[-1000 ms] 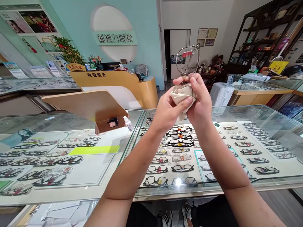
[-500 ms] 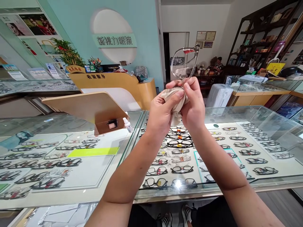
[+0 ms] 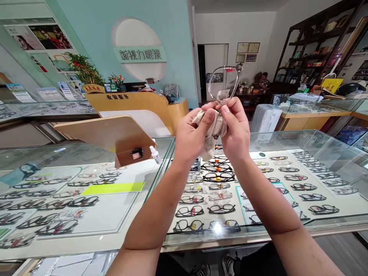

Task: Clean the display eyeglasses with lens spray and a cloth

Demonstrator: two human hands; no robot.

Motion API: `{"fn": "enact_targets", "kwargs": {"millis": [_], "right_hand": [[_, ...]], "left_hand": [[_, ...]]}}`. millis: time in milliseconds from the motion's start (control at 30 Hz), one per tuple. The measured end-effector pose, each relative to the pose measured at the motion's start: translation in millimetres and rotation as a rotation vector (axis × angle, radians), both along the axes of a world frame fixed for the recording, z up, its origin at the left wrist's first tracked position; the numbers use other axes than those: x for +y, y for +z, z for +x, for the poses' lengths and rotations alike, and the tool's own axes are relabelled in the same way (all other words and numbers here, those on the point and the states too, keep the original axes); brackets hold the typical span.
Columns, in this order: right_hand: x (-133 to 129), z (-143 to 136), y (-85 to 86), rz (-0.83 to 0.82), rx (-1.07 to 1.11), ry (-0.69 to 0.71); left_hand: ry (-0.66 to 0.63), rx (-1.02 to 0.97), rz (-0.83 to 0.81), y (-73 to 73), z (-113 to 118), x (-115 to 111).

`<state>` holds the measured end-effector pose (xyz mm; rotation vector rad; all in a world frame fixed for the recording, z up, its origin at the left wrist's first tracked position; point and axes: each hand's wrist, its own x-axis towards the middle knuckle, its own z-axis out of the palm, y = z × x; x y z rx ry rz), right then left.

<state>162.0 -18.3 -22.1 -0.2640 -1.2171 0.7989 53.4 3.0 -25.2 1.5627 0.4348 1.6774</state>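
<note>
A pair of thin-framed glasses [image 3: 211,85] is held upright on its side above the glass display case, one lens uppermost with a small red mark on it. My left hand [image 3: 192,132] is closed on a pale cloth [image 3: 209,147], which wraps round the lower part of the glasses. At the middle of the frame, my right hand [image 3: 237,128] pinches the glasses between thumb and fingers, touching the cloth. The lower lens is mostly hidden by the cloth and fingers.
Rows of glasses [image 3: 221,208] lie inside the glass case [image 3: 169,161]. On top stand a tilted wooden-backed mirror or board [image 3: 106,132] and a small white spray bottle [image 3: 155,154] at the left. A person [image 3: 263,82] sits far back at the right.
The left thumb has shifted left and more upright over the cloth, whose loose end hangs lower. The glasses appear slightly lower, and the view has tilted a little.
</note>
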Motion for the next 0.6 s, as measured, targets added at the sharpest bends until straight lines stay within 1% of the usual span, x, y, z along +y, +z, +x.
{"fn": "enact_targets", "kwargs": {"millis": [67, 167, 233, 333, 400, 500, 600], "right_hand": [[1.1, 2.9, 1.3, -0.021, -0.031, -0.011], [1.3, 5.1, 3.0, -0.037, -0.065, -0.014], [2.0, 4.6, 2.5, -0.024, -0.066, -0.004], [5.9, -0.1, -1.9, -0.015, -0.064, -0.004], [9.7, -4.9, -6.1, -0.013, -0.052, 0.003], [15.1, -10.5, -10.7, -0.006, -0.018, 0.033], [18.4, -10.4, -11.7, -0.029, 0.013, 0.013]], "left_hand": [[-0.042, 0.065, 0.003, 4.0, -11.0, 5.0], [-0.059, 0.054, -0.010, 6.6, -18.4, 7.9], [-0.119, 0.012, -0.057, 5.7, -16.1, 6.4], [-0.266, -0.063, -0.181, 2.7, -6.3, 2.2], [-0.330, -0.107, -0.256, 1.4, 0.3, -0.5], [-0.371, -0.143, -0.311, 1.9, 5.4, -4.4], [-0.398, -0.141, -0.300, 3.3, 6.0, -7.6]]}}
